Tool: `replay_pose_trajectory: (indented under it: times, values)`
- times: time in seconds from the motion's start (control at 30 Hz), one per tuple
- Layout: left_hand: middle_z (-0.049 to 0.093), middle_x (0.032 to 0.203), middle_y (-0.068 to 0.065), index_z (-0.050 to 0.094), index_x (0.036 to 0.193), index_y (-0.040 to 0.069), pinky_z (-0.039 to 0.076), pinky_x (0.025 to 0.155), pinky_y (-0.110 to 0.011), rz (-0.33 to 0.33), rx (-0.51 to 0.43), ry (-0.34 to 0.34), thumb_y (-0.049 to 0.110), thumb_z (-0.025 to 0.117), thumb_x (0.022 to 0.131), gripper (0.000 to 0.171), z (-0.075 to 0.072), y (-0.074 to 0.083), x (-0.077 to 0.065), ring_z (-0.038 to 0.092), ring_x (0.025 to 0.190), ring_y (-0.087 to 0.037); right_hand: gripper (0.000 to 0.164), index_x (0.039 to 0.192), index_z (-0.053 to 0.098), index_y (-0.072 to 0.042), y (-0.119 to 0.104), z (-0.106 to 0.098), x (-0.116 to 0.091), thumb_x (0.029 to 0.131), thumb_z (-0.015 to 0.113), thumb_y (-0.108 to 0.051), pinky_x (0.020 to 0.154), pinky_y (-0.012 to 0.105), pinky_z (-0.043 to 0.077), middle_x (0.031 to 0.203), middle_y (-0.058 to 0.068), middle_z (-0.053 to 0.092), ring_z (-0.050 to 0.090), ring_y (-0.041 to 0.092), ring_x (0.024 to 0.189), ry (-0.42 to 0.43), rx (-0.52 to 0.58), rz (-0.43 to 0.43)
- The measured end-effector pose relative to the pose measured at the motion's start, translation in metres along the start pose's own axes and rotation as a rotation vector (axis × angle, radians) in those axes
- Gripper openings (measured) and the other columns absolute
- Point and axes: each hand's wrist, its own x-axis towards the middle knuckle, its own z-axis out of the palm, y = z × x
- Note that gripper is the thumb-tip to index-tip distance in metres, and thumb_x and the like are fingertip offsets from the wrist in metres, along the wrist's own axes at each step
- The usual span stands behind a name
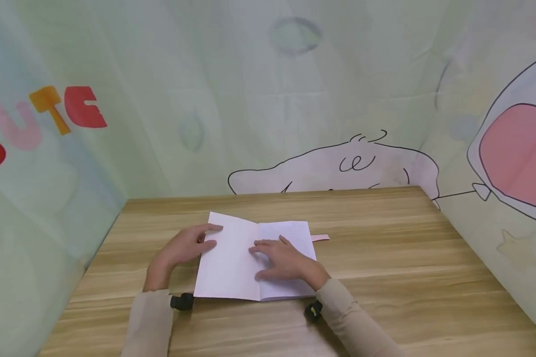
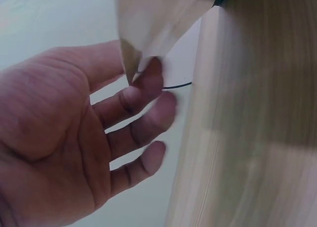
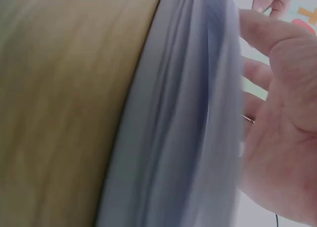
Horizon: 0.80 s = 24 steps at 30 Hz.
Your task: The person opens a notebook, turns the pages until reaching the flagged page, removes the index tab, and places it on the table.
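An open notebook (image 1: 231, 260) with white pages lies on the wooden table in the head view. At its left leaf, my left hand (image 1: 185, 246) has thumb and index finger over the outer edge. The left wrist view shows that leaf's raised corner (image 2: 132, 71) at the curled fingers of the left hand (image 2: 74, 128). Over the right-hand pages (image 1: 290, 228), my right hand (image 1: 283, 260) spreads its fingers towards the fold. Seen edge-on in the right wrist view, the page stack (image 3: 173, 118) partly hides the right hand (image 3: 287, 108).
A pink strip (image 1: 320, 238) sticks out from the notebook's right side. The wooden table (image 1: 411, 272) reaches back to a printed curtain (image 1: 183, 99) with cartoon drawings and letters. Black wrist devices (image 1: 182, 301) sit by both cuffs.
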Motion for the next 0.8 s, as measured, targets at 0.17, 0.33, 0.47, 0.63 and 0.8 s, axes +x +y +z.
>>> replay_pose_trajectory:
  times: [0.17, 0.33, 0.47, 0.63, 0.8]
  values:
    - [0.045, 0.073, -0.002, 0.063, 0.132, 0.004, 0.037, 0.057, -0.032, -0.033, 0.046, -0.021, 0.01, 0.064, 0.096, 0.037, 0.003, 0.0, 0.002, 0.041, 0.066, -0.017, 0.088, 0.153, 0.041, -0.019, 0.004, -0.006, -0.008, 0.081, 0.08, -0.048, 0.114, 0.063, 0.017, 0.161, 0.007, 0.032, 0.025, 0.024, 0.149, -0.097, 0.011, -0.011]
    - [0.045, 0.075, -0.004, 0.06, 0.137, 0.008, 0.038, 0.059, -0.033, -0.1, 0.047, -0.082, 0.014, 0.065, 0.096, 0.041, 0.01, 0.0, 0.004, 0.042, 0.066, -0.018, 0.097, 0.155, 0.037, -0.017, 0.01, -0.009, -0.016, 0.076, 0.084, -0.047, 0.115, 0.062, 0.014, 0.163, 0.007, 0.026, 0.02, 0.027, 0.15, -0.132, 0.023, -0.018]
    - [0.047, 0.078, -0.005, 0.051, 0.145, 0.006, 0.042, 0.065, -0.034, -0.099, 0.03, -0.182, 0.018, 0.073, 0.091, 0.059, 0.013, 0.0, 0.003, 0.046, 0.07, -0.018, 0.097, 0.155, 0.038, -0.016, 0.019, -0.01, -0.022, 0.076, 0.084, -0.049, 0.115, 0.063, 0.014, 0.163, 0.008, 0.025, 0.021, 0.029, 0.15, -0.113, 0.019, -0.002]
    - [0.049, 0.083, -0.006, 0.042, 0.15, 0.004, 0.043, 0.077, -0.037, -0.101, 0.018, -0.266, 0.018, 0.08, 0.085, 0.077, 0.015, 0.0, 0.003, 0.049, 0.08, -0.02, 0.096, 0.154, 0.04, -0.013, 0.03, -0.014, -0.03, 0.076, 0.085, -0.046, 0.115, 0.063, 0.011, 0.163, 0.012, 0.025, 0.019, 0.032, 0.15, -0.087, 0.047, 0.039]
    - [0.049, 0.085, -0.006, 0.041, 0.151, 0.005, 0.043, 0.081, -0.038, -0.113, 0.033, -0.277, 0.019, 0.081, 0.084, 0.079, 0.019, -0.001, 0.003, 0.049, 0.084, -0.021, 0.097, 0.155, 0.038, -0.012, 0.038, -0.017, -0.039, 0.077, 0.084, -0.047, 0.116, 0.063, 0.009, 0.163, 0.014, 0.023, 0.016, 0.034, 0.151, -0.076, 0.053, 0.08]
